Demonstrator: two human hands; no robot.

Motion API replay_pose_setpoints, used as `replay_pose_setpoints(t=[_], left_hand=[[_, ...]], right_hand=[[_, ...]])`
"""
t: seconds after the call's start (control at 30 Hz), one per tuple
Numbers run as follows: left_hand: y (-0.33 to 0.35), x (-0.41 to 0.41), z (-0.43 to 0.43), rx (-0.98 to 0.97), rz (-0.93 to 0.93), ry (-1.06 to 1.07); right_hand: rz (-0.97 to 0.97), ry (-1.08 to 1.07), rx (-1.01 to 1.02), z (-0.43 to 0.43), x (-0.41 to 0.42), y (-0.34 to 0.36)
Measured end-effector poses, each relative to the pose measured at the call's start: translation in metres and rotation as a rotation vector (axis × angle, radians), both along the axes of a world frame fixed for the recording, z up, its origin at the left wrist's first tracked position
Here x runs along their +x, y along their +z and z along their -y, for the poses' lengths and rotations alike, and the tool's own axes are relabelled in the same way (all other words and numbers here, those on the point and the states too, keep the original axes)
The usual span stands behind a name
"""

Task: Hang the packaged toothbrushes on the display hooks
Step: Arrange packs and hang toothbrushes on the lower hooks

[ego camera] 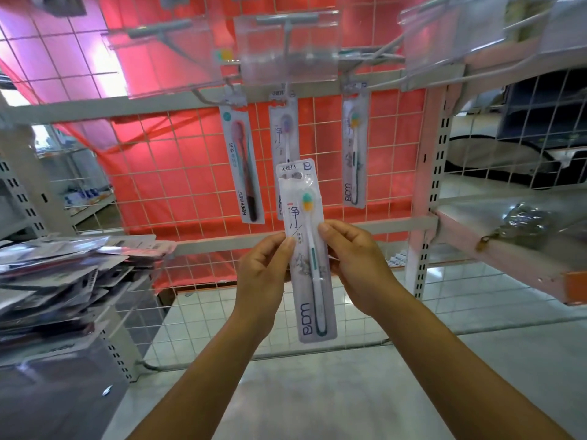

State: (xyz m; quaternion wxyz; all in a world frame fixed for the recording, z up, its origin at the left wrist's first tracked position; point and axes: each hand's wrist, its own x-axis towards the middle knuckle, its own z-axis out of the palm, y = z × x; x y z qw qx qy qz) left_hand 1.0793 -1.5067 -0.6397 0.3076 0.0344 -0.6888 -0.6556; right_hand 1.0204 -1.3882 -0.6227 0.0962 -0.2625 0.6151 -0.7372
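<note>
I hold one packaged toothbrush (pixel 306 236) upright in front of the wire display grid. My left hand (pixel 263 271) pinches its left edge and my right hand (pixel 355 265) pinches its right edge, both around mid-height. The pack is white with a green and yellow brush head. Above and behind it, three packs hang from display hooks (pixel 287 61): a dark brush pack (pixel 243 163) on the left, a purple-headed pack (pixel 283 134) in the middle, partly hidden by the held pack, and a green-headed pack (pixel 355 150) on the right.
A pile of loose packaged toothbrushes (pixel 63 277) lies on a shelf at the left. Clear plastic price holders (pixel 286 46) sit at the hook tips overhead. A metal shelf (pixel 508 239) with a crumpled clear wrapper juts out at the right. Red fabric backs the grid.
</note>
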Motion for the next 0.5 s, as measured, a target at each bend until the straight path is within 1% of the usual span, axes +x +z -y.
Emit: replay_pose_setpoints(t=[0.2, 0.33, 0.5], left_hand=[[0.008, -0.007, -0.018, -0.024, -0.042, -0.036], [0.015, -0.013, -0.031, 0.016, -0.064, -0.093], [0.025, -0.019, -0.047, 0.035, -0.13, -0.091]], right_hand=[[-0.071, -0.075, -0.037, -0.015, -0.001, 0.005], [-0.152, -0.128, -0.106, -0.024, -0.001, 0.01], [-0.217, -0.161, -0.17, -0.038, -0.002, 0.018]])
